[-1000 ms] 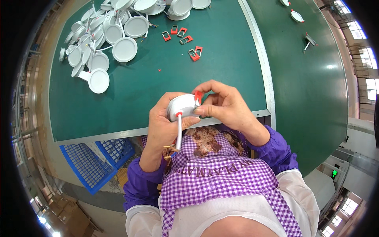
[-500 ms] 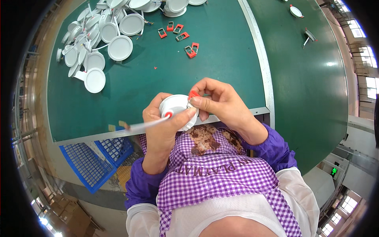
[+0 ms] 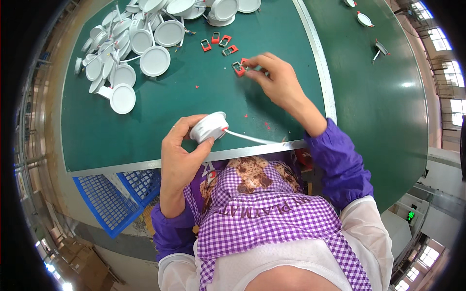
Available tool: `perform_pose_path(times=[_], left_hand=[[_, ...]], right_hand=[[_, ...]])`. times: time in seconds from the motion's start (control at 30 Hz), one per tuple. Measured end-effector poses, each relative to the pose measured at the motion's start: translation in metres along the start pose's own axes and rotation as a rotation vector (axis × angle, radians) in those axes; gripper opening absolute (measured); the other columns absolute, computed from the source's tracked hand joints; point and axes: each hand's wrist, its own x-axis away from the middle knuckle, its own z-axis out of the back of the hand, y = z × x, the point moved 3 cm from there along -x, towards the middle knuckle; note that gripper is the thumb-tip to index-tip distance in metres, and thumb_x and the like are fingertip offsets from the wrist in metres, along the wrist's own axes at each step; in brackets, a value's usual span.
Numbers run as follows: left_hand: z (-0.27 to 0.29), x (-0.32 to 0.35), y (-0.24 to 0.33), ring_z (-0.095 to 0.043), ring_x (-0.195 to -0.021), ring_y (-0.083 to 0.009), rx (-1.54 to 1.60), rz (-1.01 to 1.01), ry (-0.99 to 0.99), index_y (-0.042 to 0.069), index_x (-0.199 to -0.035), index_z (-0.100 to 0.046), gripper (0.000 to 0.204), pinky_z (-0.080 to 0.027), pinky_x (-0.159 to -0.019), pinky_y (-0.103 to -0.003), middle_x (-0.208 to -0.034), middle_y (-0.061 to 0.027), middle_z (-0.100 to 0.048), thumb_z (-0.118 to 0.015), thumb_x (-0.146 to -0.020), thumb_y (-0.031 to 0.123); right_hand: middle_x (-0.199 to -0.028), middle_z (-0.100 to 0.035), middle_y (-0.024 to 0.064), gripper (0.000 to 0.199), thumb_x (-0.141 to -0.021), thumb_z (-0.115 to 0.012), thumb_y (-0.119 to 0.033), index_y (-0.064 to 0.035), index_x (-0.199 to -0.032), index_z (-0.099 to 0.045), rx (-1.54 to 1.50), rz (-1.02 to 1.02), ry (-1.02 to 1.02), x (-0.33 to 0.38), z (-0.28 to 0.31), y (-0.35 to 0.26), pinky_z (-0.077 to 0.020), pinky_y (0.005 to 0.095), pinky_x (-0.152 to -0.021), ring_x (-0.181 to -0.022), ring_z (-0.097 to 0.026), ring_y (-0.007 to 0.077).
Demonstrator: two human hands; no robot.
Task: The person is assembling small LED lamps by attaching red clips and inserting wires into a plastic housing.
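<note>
My left hand (image 3: 182, 153) grips a white round downlight (image 3: 209, 127) by its rim, tilted above the table's near edge. A white cable (image 3: 252, 139) comes out of a red grommet on the light and trails to the right. Further out, my right hand (image 3: 281, 82) has thumb and forefinger closed at a red-and-metal spring clip (image 3: 244, 61). Against that clip lies another spring clip (image 3: 238, 69); the fingertips partly cover the pair. Several more red-and-metal clips (image 3: 225, 41) are spread beyond them.
At the far left, many white downlights (image 3: 155, 61) with cables are heaped on the green table (image 3: 179, 104). Small red bits (image 3: 267, 125) lie near my hands. A metal-edged strip separates a second green surface (image 3: 374, 111) on the right. Blue crates (image 3: 104, 199) stand below, left.
My right hand has left the downlight and reached forward to the clips. In my left hand the downlight has turned, so its cable now points right instead of left.
</note>
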Motion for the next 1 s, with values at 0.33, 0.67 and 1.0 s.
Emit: perform_pose_path(times=[0.33,0.67,1.0], left_hand=[[-0.008,-0.004,-0.053,-0.063,-0.102,-0.0240,1.213,0.441,-0.028,0.001,-0.122,-0.051,0.036,-0.054,-0.085,-0.040,-0.110,-0.0120,-0.062,-0.061,-0.088,0.009],[-0.016,-0.008,-0.037,-0.064,-0.098,-0.0205,0.760,0.233,0.022,-0.001,-0.122,-0.046,0.041,-0.055,-0.082,-0.035,-0.112,-0.0136,-0.061,-0.065,-0.086,0.003],[-0.029,-0.011,-0.025,-0.065,-0.094,-0.0177,0.700,0.162,0.136,0.001,-0.118,-0.050,0.033,-0.058,-0.077,-0.035,-0.109,-0.0111,-0.062,-0.063,-0.089,0.006]], right_hand=[[-0.102,-0.057,0.0174,0.022,-0.076,-0.071,-0.008,-0.0017,-0.095,-0.061,0.356,0.066,-0.183,-0.039,-0.022,0.000,-0.0494,0.0440,-0.078,-0.093,-0.059,0.0353],[-0.068,-0.065,0.0117,0.013,-0.081,-0.068,-0.009,0.0006,-0.086,-0.061,-0.120,-0.087,-0.114,-0.009,-0.008,-0.023,-0.0485,0.0338,-0.057,-0.061,-0.062,0.0239],[-0.072,-0.065,0.0109,0.015,-0.081,-0.069,-0.009,0.0016,-0.092,-0.065,-0.310,-0.065,-0.041,0.023,-0.010,-0.059,-0.0472,0.0280,-0.056,-0.060,-0.060,0.0142]])
